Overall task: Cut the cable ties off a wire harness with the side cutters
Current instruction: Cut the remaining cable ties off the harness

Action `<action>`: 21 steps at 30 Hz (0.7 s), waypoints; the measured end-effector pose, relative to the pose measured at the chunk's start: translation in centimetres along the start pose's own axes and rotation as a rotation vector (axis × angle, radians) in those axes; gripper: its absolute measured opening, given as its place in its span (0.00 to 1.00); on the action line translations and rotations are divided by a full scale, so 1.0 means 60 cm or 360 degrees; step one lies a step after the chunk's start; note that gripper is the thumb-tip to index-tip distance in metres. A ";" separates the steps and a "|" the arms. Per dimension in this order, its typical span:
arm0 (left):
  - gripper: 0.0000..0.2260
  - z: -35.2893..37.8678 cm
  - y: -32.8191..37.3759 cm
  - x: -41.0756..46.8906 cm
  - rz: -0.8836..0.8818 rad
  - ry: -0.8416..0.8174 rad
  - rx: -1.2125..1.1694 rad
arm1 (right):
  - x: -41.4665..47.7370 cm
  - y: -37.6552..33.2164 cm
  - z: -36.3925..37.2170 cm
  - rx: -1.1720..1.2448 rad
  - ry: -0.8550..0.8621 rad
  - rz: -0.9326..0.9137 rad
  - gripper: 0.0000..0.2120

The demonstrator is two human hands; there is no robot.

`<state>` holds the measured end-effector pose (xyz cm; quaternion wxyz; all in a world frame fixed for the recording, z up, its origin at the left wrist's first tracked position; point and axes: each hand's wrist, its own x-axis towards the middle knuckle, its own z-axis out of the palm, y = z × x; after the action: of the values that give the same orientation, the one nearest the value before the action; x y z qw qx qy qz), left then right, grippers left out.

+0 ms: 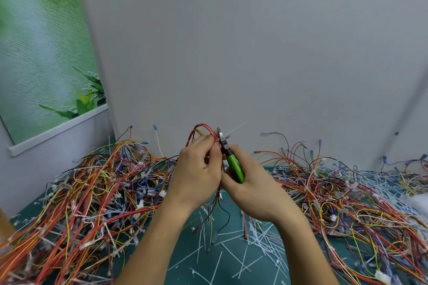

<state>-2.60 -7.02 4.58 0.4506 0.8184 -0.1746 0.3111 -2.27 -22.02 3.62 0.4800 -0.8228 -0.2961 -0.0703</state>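
Note:
My left hand (196, 169) grips a small wire harness (201, 131) of red and yellow wires, held up above the table with its loop at the top and loose ends hanging below. My right hand (249, 183) holds the green-handled side cutters (234, 165). Their metal jaws (221, 137) sit right at the harness by my left thumb. A white cable tie (236, 129) sticks out up and to the right from the jaws.
Big heaps of tied wire harnesses lie on the green mat: one pile at the left (92, 192), another at the right (347, 196). Cut white cable ties (231, 250) litter the mat between my arms. A grey wall (254, 53) stands close behind.

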 end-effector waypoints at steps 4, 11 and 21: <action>0.11 0.001 -0.003 -0.002 -0.0018 0.0020 0.0032 | 0.001 0.003 0.000 -0.0092 0.0007 0.0025 0.10; 0.11 0.001 -0.004 -0.003 -0.0071 -0.0018 0.0012 | 0.000 0.004 -0.002 -0.0242 0.0159 0.0005 0.06; 0.12 -0.005 -0.004 0.000 -0.0134 -0.0024 0.0035 | -0.002 0.007 0.001 -0.0221 0.0021 0.0054 0.09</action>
<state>-2.56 -6.61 4.54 0.4529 0.8322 -0.1400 0.2876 -2.15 -22.18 3.26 0.4249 -0.8585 -0.2733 -0.0879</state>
